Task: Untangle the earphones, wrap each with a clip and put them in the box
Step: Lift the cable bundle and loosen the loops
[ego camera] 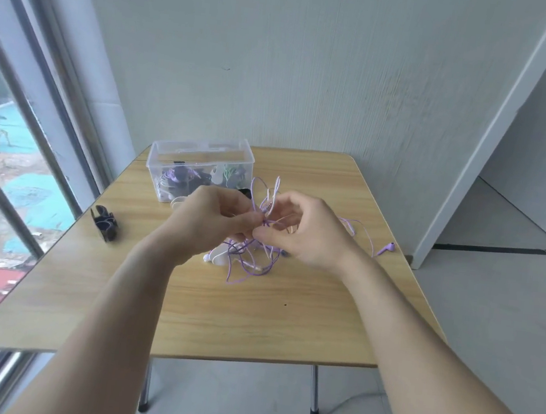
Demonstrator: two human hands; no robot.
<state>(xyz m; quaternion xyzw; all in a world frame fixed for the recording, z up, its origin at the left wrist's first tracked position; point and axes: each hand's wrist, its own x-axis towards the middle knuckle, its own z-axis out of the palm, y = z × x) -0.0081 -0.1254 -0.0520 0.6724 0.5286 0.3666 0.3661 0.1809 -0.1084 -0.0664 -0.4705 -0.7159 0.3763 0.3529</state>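
Untangling stage, head view. Both hands meet above the middle of the tabletop (285,324), raised so that the loose cord can hang free and the knot can be read. The left hand (210,222) pinches the purple earphone tangle (252,255) with curled fingertips at the knot; the right hand (302,232) grips the same cords from the opposite side, its fingers bent round several strands. The two hands nearly touch, which suggests that a single crossing is being worked loose rather than the whole bundle pulled apart.

Loops of the tangle stand up between and behind the hands, while the rest droops onto the tabletop just below them, beside a white earphone piece (216,255). One purple strand trails to the right and ends in an earbud (386,248) lying well apart from the hands.

The clear box (202,161) stands at the far left of the tabletop, just beyond the left hand, and already holds wrapped earphones. A dark clip (106,223) waits near the left edge, within reach for the wrapping step, judged not yet begun for this set.
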